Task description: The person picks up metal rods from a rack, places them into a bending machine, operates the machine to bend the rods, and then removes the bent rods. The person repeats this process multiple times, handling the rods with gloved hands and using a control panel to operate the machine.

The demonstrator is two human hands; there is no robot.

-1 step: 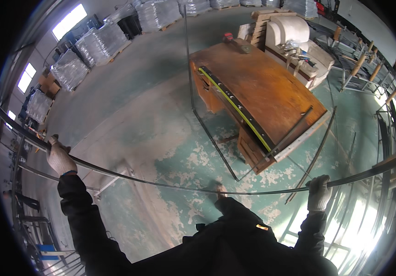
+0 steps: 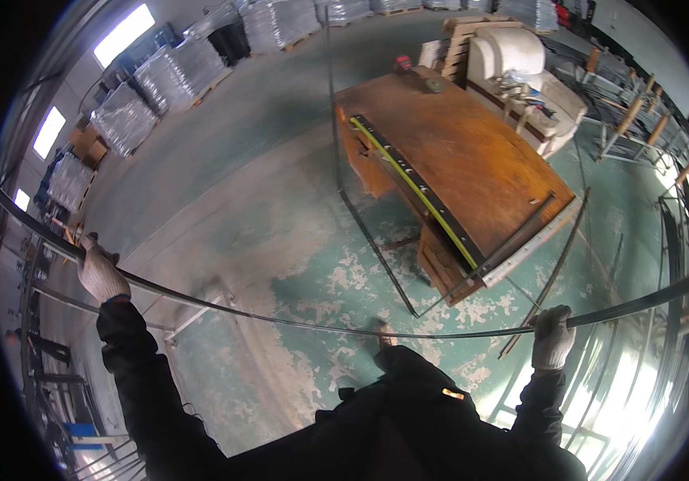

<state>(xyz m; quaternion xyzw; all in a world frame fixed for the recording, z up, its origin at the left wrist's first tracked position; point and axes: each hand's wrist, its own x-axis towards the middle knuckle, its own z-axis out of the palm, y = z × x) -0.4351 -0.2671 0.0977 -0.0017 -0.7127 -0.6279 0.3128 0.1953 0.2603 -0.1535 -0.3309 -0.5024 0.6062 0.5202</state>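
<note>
A long, thin dark bar (image 2: 320,325) spans the whole view in front of my body, looking bowed in the fisheye picture. My left hand (image 2: 102,271), in a white knitted glove, is closed around it near the left end. Toward the right my right hand (image 2: 553,337), gloved alike, grips the same bar from above. Beyond the bar stands a worn brown wooden desk (image 2: 473,160). A black and yellow-green strip (image 2: 417,191) with several small marks or holes lies along the desk's near left edge.
A dark metal frame (image 2: 372,240) leans beside the desk. Behind it are a cream armchair (image 2: 513,60) with items on it and stacked wooden pallets (image 2: 461,40). Metal racks (image 2: 629,120) stand at right. Wrapped pallet loads (image 2: 184,72) line the far left. A light metal stand (image 2: 200,309) is beneath the bar.
The room has shifted slightly rightward in view, and my hands slightly leftward. Both hands keep their grip on the bar.
</note>
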